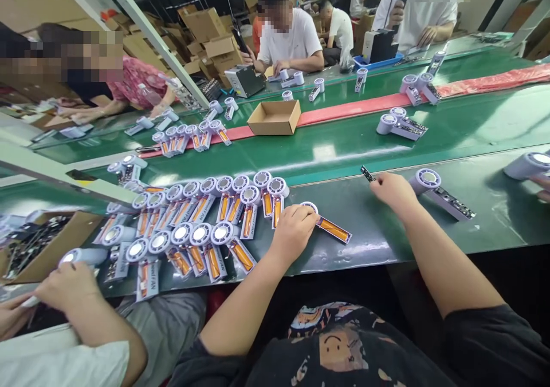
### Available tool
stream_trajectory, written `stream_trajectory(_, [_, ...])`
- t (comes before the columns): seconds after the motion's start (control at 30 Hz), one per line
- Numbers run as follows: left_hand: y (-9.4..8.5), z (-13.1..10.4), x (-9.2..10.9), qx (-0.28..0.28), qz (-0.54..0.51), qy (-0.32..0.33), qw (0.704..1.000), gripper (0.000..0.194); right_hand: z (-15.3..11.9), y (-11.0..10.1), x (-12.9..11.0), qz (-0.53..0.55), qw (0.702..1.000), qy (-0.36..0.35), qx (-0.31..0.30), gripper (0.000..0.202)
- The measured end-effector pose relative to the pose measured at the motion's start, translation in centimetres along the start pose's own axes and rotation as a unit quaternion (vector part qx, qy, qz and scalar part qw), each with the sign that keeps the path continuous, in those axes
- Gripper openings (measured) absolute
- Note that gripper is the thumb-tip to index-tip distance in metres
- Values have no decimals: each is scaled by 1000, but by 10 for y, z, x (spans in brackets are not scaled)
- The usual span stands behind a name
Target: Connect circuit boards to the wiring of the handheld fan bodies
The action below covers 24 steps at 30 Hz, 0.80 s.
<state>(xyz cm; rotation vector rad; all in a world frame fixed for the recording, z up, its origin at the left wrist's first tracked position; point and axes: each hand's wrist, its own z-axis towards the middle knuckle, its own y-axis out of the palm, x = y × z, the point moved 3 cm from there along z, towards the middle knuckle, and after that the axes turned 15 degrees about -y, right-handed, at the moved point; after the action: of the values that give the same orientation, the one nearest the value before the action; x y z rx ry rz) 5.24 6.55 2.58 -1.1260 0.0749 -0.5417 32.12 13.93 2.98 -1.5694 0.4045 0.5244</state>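
My left hand (294, 229) is closed over the round head of a lavender handheld fan (335, 230). That fan's handle lies open toward the right and shows an orange battery inside. My right hand (393, 195) pinches a narrow dark circuit board (367, 174) above the bench, its end poking out past the fingertips. Just right of this hand lies another fan (451, 202), its open handle showing a dark circuit board. Left of my left hand stand rows of similar opened fans (200, 235), many with orange batteries visible.
A green conveyor (326, 172) with a red strip (356, 111) runs beyond the bench, carrying a cardboard tray (275, 118) and several fans. At left, a co-worker's hand (71, 287) touches a fan near a box of dark parts (43, 244). A metal post (64, 175) crosses the left side.
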Motion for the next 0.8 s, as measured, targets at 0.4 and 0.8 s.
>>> stream_trajectory(0.4, [-31, -48, -7, 24, -204, -129, 970, 23, -138, 78, -67, 316, 914, -167, -192, 16])
stream_trajectory(0.8, [2, -80, 1, -109, -543, -357, 752, 8, -102, 80, -92, -108, 933, -340, 52, 18])
